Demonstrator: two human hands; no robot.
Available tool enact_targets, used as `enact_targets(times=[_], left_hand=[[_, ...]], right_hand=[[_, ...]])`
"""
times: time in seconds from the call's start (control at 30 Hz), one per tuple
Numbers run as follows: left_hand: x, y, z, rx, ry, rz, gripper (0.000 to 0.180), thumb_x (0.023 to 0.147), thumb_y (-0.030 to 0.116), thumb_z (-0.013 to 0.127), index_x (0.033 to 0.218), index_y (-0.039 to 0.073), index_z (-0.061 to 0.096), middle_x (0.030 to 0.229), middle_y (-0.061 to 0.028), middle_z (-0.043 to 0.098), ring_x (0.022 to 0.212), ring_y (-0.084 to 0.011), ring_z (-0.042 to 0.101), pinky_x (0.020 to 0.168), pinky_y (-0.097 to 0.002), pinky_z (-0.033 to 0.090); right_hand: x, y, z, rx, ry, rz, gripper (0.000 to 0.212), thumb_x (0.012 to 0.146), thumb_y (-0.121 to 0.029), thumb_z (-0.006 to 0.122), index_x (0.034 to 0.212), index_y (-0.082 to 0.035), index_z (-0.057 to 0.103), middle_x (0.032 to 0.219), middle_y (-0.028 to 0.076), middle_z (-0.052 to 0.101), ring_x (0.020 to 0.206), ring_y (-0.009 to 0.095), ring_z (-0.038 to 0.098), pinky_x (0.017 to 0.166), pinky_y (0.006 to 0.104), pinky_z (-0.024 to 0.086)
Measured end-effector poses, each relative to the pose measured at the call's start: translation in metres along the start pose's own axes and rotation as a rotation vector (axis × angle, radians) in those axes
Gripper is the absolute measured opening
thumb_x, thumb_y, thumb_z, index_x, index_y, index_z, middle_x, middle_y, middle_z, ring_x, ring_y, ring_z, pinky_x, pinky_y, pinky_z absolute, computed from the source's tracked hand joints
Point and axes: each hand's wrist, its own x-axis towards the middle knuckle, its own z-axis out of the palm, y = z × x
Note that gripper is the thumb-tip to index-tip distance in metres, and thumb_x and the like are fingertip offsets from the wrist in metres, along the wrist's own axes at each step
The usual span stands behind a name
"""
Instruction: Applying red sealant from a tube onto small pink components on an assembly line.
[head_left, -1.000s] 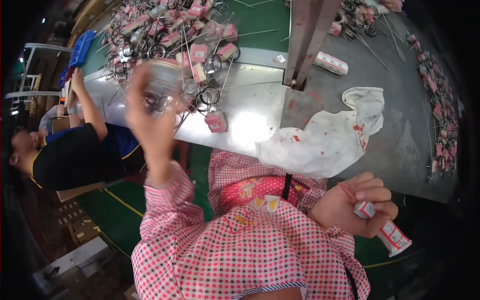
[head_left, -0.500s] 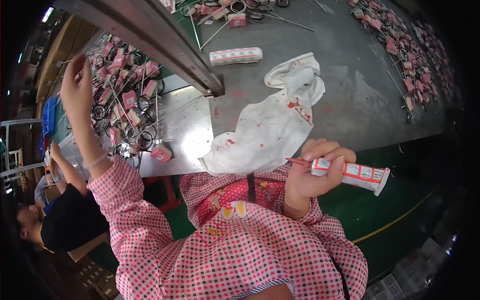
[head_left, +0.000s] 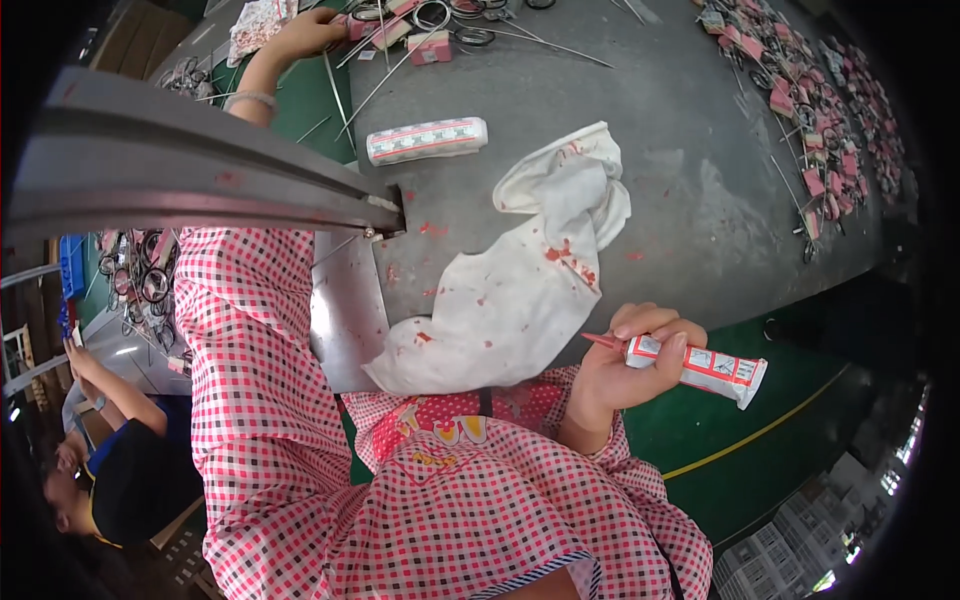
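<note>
Fingers of the right hand [head_left: 625,365] were curled tight around a white and red tube [head_left: 700,365], its thin red nozzle pointing toward nine o'clock and its flat crimped end toward three o'clock, held just off the near edge of the grey table [head_left: 700,180]. The left hand [head_left: 305,30] was stretched far out toward eleven o'clock, its checked pink sleeve [head_left: 260,340] passing under a grey metal beam [head_left: 200,170]; its fingers rested on a cluster of small pink pieces [head_left: 400,25] and metal rings [head_left: 432,14] at the table's far side, but how firmly they closed on anything could not be told.

Just beside the right hand, toward ten o'clock, lay a crumpled white cloth [head_left: 510,290] with red stains, draped over the table's near edge. Beyond the cloth, at about eleven o'clock, a second tube [head_left: 427,140] lay flat on the table, apart from the cloth. Thin metal rods [head_left: 560,45] lay near the left hand. Along the table's two o'clock edge ran a row of pink pieces with rings [head_left: 825,130]. At eight o'clock, another person in a dark top [head_left: 140,480] sat low, one arm raised.
</note>
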Motion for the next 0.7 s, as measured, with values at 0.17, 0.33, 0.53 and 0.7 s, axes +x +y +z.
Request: enact_targets(times=[0.17,0.33,0.53,0.7], left_hand=[[-0.007,0.004,-0.001,0.308,0.116,0.048,0.042,0.071,0.024,0.057,0.106,0.002,0.052,0.092,-0.0132,0.055,0.073,-0.0207,0.056,0.064,-0.0310,0.045],[-0.033,0.080,0.009,0.738,0.089,-0.178,0.034,0.074,0.024,0.057,0.099,0.002,0.048,0.098,-0.0239,0.054,0.082,-0.0301,0.057,0.067,-0.0386,0.045],[-0.065,0.067,-0.017,0.772,0.013,-0.079,0.040,0.069,0.024,0.060,0.105,0.008,0.050,0.105,-0.0220,0.050,0.085,-0.0328,0.055,0.074,-0.0388,0.043],[-0.094,0.054,-0.035,0.569,-0.131,0.004,0.037,0.070,0.016,0.059,0.105,0.007,0.051,0.081,-0.0119,0.060,0.073,-0.0164,0.059,0.062,-0.0279,0.046]], right_hand=[[0.006,0.014,0.017,-0.017,-0.048,0.051,0.017,0.080,-0.020,0.041,0.074,-0.007,0.031,0.050,0.009,0.041,0.038,0.014,0.033,0.037,0.0239,0.031],[0.012,0.022,0.015,-0.052,-0.028,0.046,0.018,0.082,-0.023,0.040,0.071,-0.010,0.033,0.050,0.004,0.041,0.040,0.011,0.034,0.039,0.0224,0.026],[0.009,0.014,0.014,-0.036,-0.016,0.060,0.018,0.082,-0.023,0.040,0.071,-0.010,0.033,0.051,0.004,0.041,0.040,0.011,0.035,0.039,0.0224,0.026],[0.004,0.006,0.014,-0.001,-0.042,0.080,0.019,0.082,-0.023,0.040,0.070,-0.010,0.033,0.051,0.004,0.041,0.040,0.011,0.035,0.039,0.0224,0.025]])
